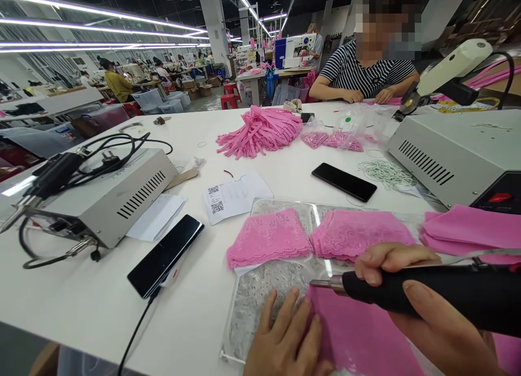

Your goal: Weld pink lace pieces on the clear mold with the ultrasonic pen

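Tool (459,289) held in the person's right hand (443,330), tip at pink cloth's (358,332) far corner, on clear board (260,294). Left hand (285,341), fingers loosely spread, touches cloth edge. Judged best: cloth flat, fingers off metal.

Count two black handpieces (480,292) (59,172), two phones (344,182) (165,255), two grey boxes (112,199) (459,142), two lace piles (268,237) (362,232) (four pairs) and one strap bundle (262,132).
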`<state>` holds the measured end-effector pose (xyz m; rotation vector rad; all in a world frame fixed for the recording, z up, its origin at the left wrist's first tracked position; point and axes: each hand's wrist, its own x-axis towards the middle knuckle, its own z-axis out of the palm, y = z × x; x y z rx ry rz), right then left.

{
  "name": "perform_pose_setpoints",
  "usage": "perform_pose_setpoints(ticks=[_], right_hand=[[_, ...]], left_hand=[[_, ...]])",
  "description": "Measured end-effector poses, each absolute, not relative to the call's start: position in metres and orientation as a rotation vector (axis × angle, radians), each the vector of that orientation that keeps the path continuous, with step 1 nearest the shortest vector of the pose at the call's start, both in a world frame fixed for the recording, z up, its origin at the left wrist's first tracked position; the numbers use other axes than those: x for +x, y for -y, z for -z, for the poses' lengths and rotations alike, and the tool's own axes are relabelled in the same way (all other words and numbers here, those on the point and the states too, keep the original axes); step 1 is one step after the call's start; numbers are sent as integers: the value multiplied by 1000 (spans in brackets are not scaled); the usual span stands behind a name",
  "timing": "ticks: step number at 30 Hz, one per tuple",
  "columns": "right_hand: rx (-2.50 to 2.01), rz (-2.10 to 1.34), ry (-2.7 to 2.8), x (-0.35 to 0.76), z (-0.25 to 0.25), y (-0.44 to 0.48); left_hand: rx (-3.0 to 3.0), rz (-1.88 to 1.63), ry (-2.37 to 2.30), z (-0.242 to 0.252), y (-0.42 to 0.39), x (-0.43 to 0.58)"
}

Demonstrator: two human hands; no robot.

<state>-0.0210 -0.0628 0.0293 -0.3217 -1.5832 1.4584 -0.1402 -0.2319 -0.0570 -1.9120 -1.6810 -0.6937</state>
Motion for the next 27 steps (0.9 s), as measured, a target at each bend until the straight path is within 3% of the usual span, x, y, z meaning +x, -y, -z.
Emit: perform_pose_setpoints(ticks=[12,27], right_hand=[[-380,-1611,1531,-10,-21,77],[-337,-1554,1580,-12,-18,77]], left_hand=[[-1927,722,1675,48,264,-147],[-1918,768,1690,51,268,-148]])
